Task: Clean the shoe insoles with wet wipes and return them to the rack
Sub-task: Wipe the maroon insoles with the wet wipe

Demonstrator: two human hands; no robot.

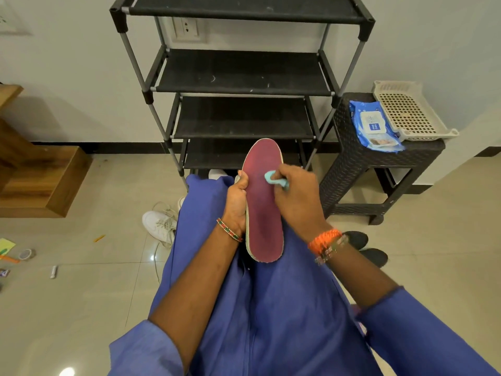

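Note:
A maroon shoe insole (261, 213) with a pale rim stands lengthwise over my lap, toe end pointing at the rack. My left hand (238, 199) grips its left edge, thumb up along the rim. My right hand (295, 198) pinches a bunched light-blue wet wipe (272, 177) and presses it against the insole's upper half. A second pale insole edge shows just behind the maroon one. The black shoe rack (244, 74) with several bare shelves stands straight ahead against the wall.
A blue wet-wipe pack (375, 126) and a beige perforated tray (409, 109) lie on a dark wicker stool (379, 164) at right. White sneakers (160, 223) sit on the floor at left, black shoes (366, 248) at right. Wooden furniture (40, 172) far left.

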